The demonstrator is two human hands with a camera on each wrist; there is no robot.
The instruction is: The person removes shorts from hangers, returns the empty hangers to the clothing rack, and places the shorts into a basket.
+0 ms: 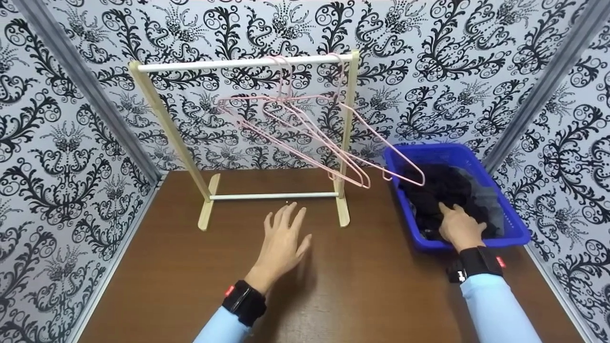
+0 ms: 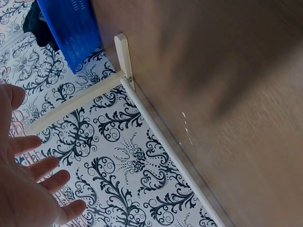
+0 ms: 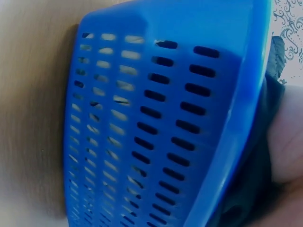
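Observation:
My right hand [image 1: 461,229] reaches over the near rim of a blue plastic basket [image 1: 413,224], fingers spread on the dark clothes [image 1: 436,183] inside. In the right wrist view, part of that hand [image 3: 289,137] shows at the right edge beside dark fabric [image 3: 253,165]; its fingertips are out of that picture. My left hand [image 1: 281,240] hovers over the table before the wooden rack [image 1: 171,128], fingers apart and nothing held. The left wrist view shows the same hand [image 2: 28,189] with loosely bent fingers. Three pink hangers [image 1: 310,131] hang from the rack's white rod [image 1: 205,65].
The rack stands on the brown table [image 1: 343,286] near the patterned back wall [image 1: 443,85], its wooden feet [image 1: 208,205] joined by a lower white bar [image 1: 274,196]. The rightmost hanger's end overlaps the basket's left side in the head view. Grey cloth [image 1: 491,202] lies among the dark clothes.

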